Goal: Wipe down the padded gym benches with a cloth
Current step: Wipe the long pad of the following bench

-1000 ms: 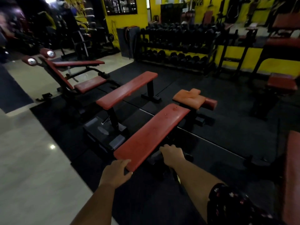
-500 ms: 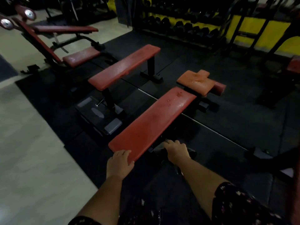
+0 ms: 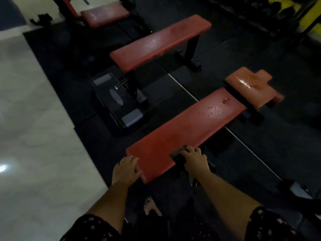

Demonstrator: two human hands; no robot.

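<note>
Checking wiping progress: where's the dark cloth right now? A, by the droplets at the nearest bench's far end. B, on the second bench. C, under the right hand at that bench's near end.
C: the right hand holds the dark cloth on the near end of the nearest bench.

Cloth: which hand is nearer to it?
Right. The right hand presses on the cloth at the near right edge of the bench; the left hand holds the near left corner, apart from the cloth.
</note>
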